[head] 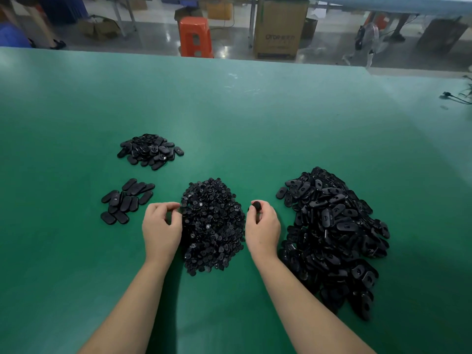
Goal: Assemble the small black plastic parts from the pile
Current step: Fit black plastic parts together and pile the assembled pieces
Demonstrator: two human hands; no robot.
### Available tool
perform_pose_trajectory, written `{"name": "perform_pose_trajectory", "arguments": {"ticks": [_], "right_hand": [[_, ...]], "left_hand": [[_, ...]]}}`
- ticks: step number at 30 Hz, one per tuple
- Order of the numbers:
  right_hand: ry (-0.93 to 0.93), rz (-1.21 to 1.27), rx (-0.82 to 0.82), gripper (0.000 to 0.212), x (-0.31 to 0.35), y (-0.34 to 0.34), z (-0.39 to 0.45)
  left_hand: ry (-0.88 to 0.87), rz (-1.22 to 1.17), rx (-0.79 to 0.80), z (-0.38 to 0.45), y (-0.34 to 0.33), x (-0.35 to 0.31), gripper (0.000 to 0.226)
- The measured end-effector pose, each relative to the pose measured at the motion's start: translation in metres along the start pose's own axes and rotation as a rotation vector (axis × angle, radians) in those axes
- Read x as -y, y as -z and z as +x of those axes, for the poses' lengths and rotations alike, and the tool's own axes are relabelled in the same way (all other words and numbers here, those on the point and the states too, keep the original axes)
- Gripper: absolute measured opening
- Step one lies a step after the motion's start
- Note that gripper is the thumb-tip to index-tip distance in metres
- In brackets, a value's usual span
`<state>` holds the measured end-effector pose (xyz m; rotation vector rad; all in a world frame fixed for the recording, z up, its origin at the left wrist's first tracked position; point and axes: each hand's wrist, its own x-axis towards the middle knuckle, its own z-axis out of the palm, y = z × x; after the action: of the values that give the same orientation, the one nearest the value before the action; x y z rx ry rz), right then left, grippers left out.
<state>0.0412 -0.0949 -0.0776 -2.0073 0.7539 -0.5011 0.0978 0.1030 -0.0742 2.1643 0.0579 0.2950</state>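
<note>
Hands flank the centre pile [212,226] on the desk [229,111]: right hand [261,223] pinches 1 oval part [256,206]; left hand [161,224] should pinch a single small piece squarely.

Small round black parts heaped in centre pile [212,226]. Big pile of oval parts [332,233] just right of it. Two smaller oval groups left: loose heap [150,151] far, flat cluster [126,200] near. One oval piece [255,206] pinched in right hand [263,226].

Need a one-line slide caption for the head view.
Right hand pinches a black part; left hand reaches the central pile on the green table.
</note>
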Motion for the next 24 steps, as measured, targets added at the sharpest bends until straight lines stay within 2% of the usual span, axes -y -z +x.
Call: {"name": "perform_pose_trajectory", "arguments": {"ticks": [4, 7, 15, 24], "right_hand": [[0.01, 0.008, 0.014, 0.011, -0.0005, 0.0007, -0.0007], [0.019, 0.006, 0.018, 0.011, -0.0015, 0.001, -0.0007], [0.022, 0.011, 0.031, 0.012, -0.0022, 0.0022, -0.001], [0.013, 0.026, 0.039, 0.01, -0.0017, 0.0031, -0.0014]], "left_hand": [[0.052, 0.17, 0.048, -0.0028, -0.0054, 0.0011, 0.015], [0.017, 0.227, 0.07, -0.0024, -0.0054, 0.0012, 0.015], [-0.074, 0.164, 0.132, -0.0015, 0.0016, -0.0024, 0.008], [-0.066, 0.143, 0.084, 0.0012, -0.0016, 0.0023, 0.01]]}}
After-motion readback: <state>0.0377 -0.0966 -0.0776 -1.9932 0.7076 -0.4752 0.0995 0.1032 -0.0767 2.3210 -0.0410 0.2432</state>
